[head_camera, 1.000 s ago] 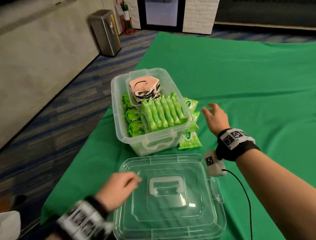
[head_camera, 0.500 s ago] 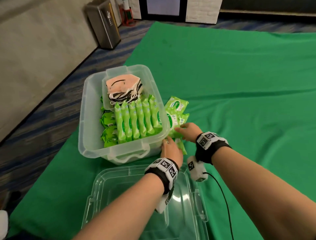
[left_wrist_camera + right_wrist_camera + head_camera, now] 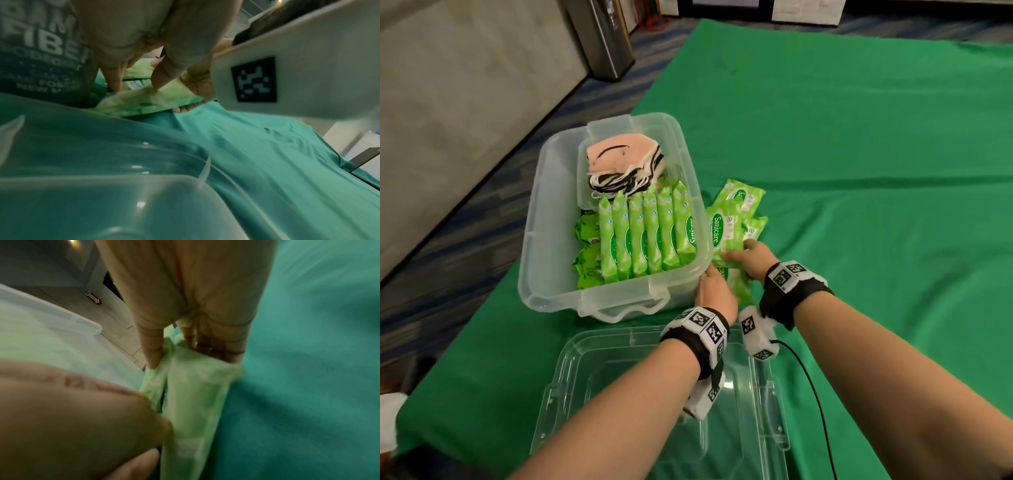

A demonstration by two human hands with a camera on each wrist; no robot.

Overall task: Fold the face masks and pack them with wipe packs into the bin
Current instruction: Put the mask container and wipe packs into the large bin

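A clear bin (image 3: 536, 219) holds a stack of folded face masks (image 3: 619, 164) at the back and a row of upright green wipe packs (image 3: 647, 233). More wipe packs (image 3: 738, 209) lie loose on the green cloth at the bin's right side. My right hand (image 3: 739, 253) pinches two of them on edge (image 3: 195, 394) between thumb (image 3: 152, 353) and fingers. My left hand (image 3: 717, 274) is at the bin's near right corner. In the left wrist view its thumb (image 3: 164, 76) and fingers grip the near end of the packs (image 3: 148, 104).
The bin's clear lid (image 3: 592, 394) lies flat on the cloth under my forearms. A cable (image 3: 815, 394) runs from my right wrist. The green cloth (image 3: 859, 171) stretches right and back. A metal waste bin (image 3: 602, 37) stands on the floor, far left.
My left hand left the lid and came up to the loose packs beside the bin. My right hand came down from the air and closed on them.
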